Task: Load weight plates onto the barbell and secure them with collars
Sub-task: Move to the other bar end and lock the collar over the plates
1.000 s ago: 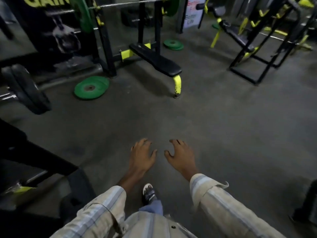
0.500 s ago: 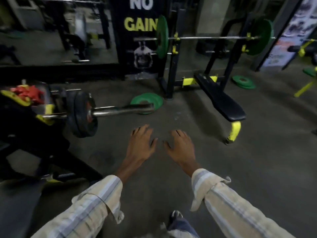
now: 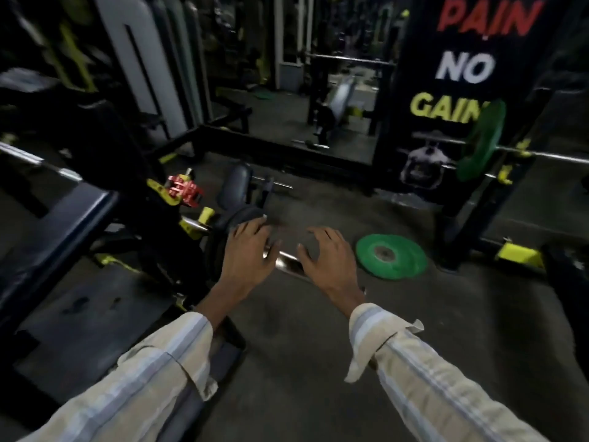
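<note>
A barbell rests on a rack at the left; its chrome sleeve (image 3: 287, 261) points toward me and shows between my hands. Black weight plates (image 3: 237, 218) sit on that sleeve, close to the rack. My left hand (image 3: 248, 253) hovers over the sleeve beside the black plates, fingers spread, holding nothing. My right hand (image 3: 328, 255) is open over the sleeve's outer end, also empty. A red collar (image 3: 185, 189) lies on the rack's yellow bracket at the left. Two stacked green plates (image 3: 392, 260) lie flat on the floor just right of my right hand.
A black bench pad (image 3: 57, 224) fills the left foreground. At the right stands another bench rack (image 3: 478, 212) whose bar carries an upright green plate (image 3: 481, 140). A black "PAIN NO GAIN" banner (image 3: 459, 90) stands behind it. Dark machines line the back.
My view has swung left, from the open floor to the near barbell. Both hands now hover over its sleeve, the left one next to the black plates.
</note>
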